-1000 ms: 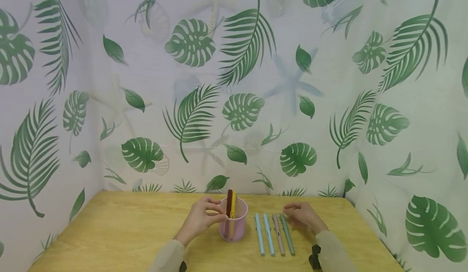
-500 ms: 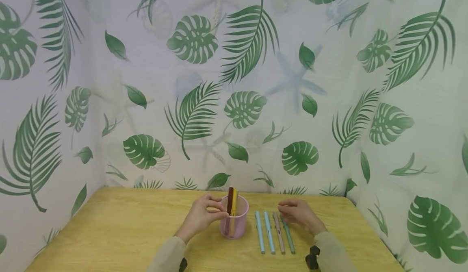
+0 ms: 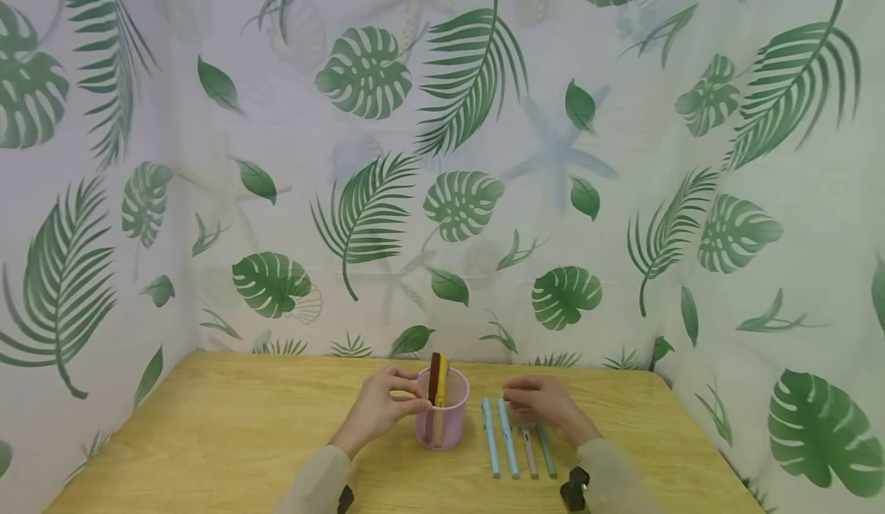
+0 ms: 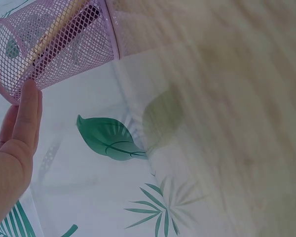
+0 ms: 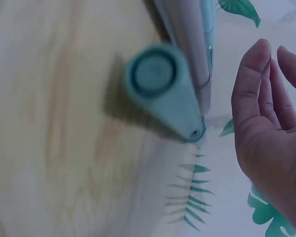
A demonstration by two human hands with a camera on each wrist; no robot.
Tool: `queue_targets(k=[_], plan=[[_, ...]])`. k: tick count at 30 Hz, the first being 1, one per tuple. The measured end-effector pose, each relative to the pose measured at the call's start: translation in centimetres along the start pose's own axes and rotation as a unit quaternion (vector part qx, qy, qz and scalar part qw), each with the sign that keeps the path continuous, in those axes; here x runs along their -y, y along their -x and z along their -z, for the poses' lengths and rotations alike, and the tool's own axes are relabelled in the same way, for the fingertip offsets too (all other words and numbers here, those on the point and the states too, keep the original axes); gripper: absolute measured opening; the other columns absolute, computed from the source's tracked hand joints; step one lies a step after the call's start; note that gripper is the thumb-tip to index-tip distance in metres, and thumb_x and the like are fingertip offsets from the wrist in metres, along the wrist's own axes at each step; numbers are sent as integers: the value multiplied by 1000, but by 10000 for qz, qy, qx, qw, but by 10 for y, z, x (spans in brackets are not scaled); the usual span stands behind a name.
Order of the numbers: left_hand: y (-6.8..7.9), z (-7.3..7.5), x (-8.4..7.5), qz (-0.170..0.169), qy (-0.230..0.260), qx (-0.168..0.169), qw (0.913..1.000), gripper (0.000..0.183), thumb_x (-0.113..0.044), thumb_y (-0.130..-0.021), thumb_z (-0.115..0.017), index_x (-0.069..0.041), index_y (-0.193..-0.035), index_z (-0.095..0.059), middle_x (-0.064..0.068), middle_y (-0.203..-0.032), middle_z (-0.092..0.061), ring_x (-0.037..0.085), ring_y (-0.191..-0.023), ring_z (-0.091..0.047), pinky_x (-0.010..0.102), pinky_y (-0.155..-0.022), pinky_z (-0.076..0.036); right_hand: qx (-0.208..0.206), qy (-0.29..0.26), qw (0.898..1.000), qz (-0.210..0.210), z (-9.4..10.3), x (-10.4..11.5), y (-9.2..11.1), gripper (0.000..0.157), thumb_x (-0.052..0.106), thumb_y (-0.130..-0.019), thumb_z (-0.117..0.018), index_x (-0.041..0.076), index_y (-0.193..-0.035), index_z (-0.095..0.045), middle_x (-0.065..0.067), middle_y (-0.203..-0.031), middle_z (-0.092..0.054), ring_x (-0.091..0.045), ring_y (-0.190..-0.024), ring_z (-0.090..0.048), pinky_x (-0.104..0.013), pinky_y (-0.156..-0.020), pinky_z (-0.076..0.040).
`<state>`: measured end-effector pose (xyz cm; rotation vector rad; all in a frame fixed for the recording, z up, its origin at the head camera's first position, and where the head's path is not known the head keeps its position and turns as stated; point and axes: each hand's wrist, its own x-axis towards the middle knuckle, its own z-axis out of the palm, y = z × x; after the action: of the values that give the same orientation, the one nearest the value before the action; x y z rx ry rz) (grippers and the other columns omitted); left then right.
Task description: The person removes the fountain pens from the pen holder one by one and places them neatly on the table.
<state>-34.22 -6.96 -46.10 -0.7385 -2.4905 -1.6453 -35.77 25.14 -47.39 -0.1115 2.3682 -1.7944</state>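
Note:
A pink mesh pen holder stands upright on the table with a dark red pen and a yellow pen in it. My left hand holds its rim from the left, thumb in front and fingers behind. In the left wrist view, fingers touch the mesh cup. To the right lie two light blue pens, a pinkish-brown pen and a green pen, side by side. Over their far ends hovers my right hand, fingers loosely bent, holding nothing visible. The green pen's end looms close in the right wrist view.
The wooden table reaches back to a white curtain printed with green leaves, which also closes off both sides. Dark wrist devices sit at the cuffs.
My right hand has moved left, from beside the green pen to over the far ends of the brown and green pens. My left hand has stayed on the pen holder.

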Motion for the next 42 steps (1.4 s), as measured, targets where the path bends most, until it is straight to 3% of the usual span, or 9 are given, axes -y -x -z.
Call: queue_targets(k=[12, 21, 29, 36, 42], plan=[[0, -1, -3, 65, 23, 50, 10000, 16, -26, -80, -80, -12, -84, -76, 12, -118, -60, 34, -118, -54, 28, -85, -58, 375, -459, 9978, 282, -19, 9, 0, 49, 17, -93, -68, -15, -128, -53, -8, -103, -71, -13, -90, -67, -33, -80, -59], [1, 1, -5, 61, 92, 34, 9999, 16, -26, -80, -80, -11, -83, -75, 12, -118, -60, 34, -119, -55, 28, -85, -58, 435, -613, 9959, 502, -31, 20, -2, 48, 15, -95, -65, -16, -129, -51, -16, -113, -69, -14, -92, -67, -31, -84, -59], [0, 0, -3, 16, 122, 2, 9999, 16, -26, -79, -81, -11, -84, -76, 13, -117, -60, 34, -118, -55, 28, -84, -59, 106, -357, 9978, 552, -44, 28, -9, 39, 18, -96, -64, -7, -125, -60, -9, -113, -70, -13, -92, -63, -26, -75, -56], [-1, 0, -2, 22, -22, 7, 10000, 16, -27, -80, -81, -12, -85, -76, 12, -118, -60, 34, -116, -56, 28, -84, -59, -241, -528, 9969, 529, -57, 35, -13, 35, 18, -93, -68, -4, -121, -64, -4, -106, -71, -11, -88, -62, -24, -70, -53], [-1, -1, -1, 28, -27, 1, 10000, 15, -26, -80, -81, -12, -82, -76, 13, -117, -61, 34, -115, -57, 27, -83, -59, -344, -494, 9961, 638, -66, 41, -14, 36, 21, -92, -70, -2, -119, -66, -9, -110, -70, -12, -88, -63, -28, -73, -55]])
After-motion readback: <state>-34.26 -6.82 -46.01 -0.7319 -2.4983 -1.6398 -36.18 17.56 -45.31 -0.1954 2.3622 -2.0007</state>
